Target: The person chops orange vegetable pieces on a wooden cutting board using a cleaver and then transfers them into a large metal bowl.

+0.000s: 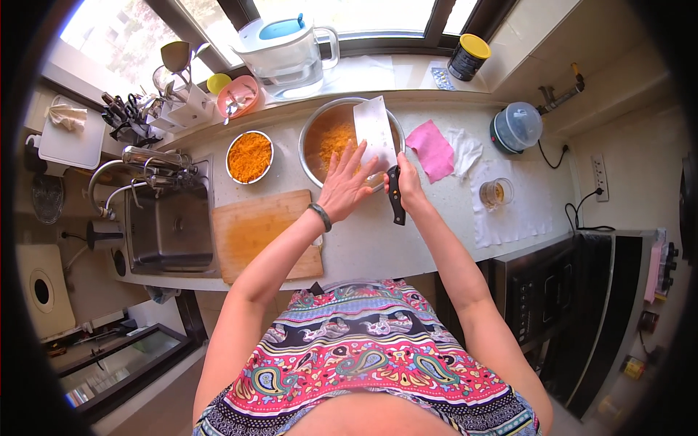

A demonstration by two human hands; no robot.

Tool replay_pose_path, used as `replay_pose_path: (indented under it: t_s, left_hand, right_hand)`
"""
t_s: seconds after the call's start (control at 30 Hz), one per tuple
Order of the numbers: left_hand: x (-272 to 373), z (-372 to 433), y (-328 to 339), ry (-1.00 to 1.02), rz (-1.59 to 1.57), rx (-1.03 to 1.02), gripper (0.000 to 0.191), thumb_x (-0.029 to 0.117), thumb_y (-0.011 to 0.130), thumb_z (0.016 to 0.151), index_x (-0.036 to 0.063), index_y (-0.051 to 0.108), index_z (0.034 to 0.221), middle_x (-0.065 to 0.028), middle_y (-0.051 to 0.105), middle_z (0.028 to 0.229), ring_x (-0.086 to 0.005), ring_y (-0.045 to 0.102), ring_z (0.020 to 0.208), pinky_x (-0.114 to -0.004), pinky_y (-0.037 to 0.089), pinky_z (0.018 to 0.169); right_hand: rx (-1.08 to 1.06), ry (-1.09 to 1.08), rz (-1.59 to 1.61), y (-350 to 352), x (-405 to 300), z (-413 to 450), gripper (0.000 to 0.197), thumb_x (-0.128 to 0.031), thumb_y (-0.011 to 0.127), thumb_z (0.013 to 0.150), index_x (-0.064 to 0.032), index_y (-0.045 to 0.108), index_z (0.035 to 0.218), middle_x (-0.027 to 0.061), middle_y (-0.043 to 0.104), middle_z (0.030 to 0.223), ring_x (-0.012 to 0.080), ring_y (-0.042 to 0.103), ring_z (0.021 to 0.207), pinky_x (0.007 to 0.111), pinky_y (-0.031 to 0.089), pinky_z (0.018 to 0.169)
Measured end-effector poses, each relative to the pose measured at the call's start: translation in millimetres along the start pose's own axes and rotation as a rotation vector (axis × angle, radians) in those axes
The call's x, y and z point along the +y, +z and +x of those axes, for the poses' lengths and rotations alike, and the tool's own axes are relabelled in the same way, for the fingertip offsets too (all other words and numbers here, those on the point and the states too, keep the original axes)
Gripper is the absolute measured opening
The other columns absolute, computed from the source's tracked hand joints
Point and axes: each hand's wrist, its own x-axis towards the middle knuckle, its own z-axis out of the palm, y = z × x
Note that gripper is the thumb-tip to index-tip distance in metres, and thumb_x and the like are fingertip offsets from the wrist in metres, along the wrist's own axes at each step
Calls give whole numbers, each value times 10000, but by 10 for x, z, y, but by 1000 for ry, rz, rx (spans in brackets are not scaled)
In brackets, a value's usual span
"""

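My right hand [406, 182] grips the black handle of a cleaver [375, 131], whose wide blade is over the right side of a large metal bowl [306, 155]. Spread fingers of my left hand [344, 182] reach over the bowl's near rim, close to the blade; whether they touch it I cannot tell. Inside the bowl lies chopped orange food [335, 140]. A smaller bowl [228, 173] to the left is full of orange shreds [249, 158]. The orange-stained wooden cutting board [267, 234] lies flat nearer to me.
Left of the board is a steel sink [172, 234] with a faucet [158, 158]. A pink cloth [432, 150], white cloth [463, 150] and glass cup [496, 193] lie to the right. The windowsill holds a water filter pitcher [286, 57] and a yellow-lidded can [469, 57].
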Motion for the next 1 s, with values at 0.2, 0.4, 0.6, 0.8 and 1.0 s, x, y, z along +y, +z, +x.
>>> replay_pose_path:
  t_s: [0.2, 0.4, 0.6, 0.8, 1.0]
  left_hand:
    - [222, -299, -9, 248, -6, 11, 789, 799, 154, 878, 385, 406, 1501, -49, 178, 1651, -323, 60, 1532, -550, 21, 1203]
    - [-1, -284, -68, 146, 115, -5, 710, 647, 475, 886, 316, 396, 1509, -65, 177, 1648, -327, 81, 1529, -545, 73, 1207]
    - [-538, -131, -88, -189, -24, 131, 613, 504, 467, 980, 159, 452, 1485, -117, 166, 1643, -367, 105, 1516, -555, 87, 1204]
    - [-400, -11, -89, -56, -253, 70, 658, 621, 234, 998, 253, 431, 1506, -95, 163, 1650, -379, 92, 1517, -577, 64, 1196]
    - [-115, -175, 28, 93, -149, -66, 779, 790, 119, 912, 377, 406, 1506, -90, 114, 1660, -377, 51, 1523, -593, 55, 1192]
  right_hand:
    - [-4, 43, 112, 100, 14, 12, 576, -514, 329, 1041, -65, 549, 754, 71, 585, 617, 162, 529, 460, 305, 460, 435]
    - [17, 42, 170, 259, 34, 93, 526, -494, 346, 1039, -58, 530, 809, 69, 564, 607, 178, 524, 451, 318, 459, 431]
    - [16, 59, 127, 229, 71, 271, 497, -463, 384, 1033, -40, 493, 795, 79, 532, 586, 201, 526, 445, 350, 468, 436]
    - [-28, 72, 105, 149, 72, 231, 375, -375, 419, 1026, -39, 522, 897, 65, 544, 634, 196, 559, 472, 339, 494, 455]
    - [-43, -30, 104, 240, 7, 113, 200, -215, 447, 1009, -41, 543, 989, 54, 569, 701, 186, 600, 537, 325, 522, 472]
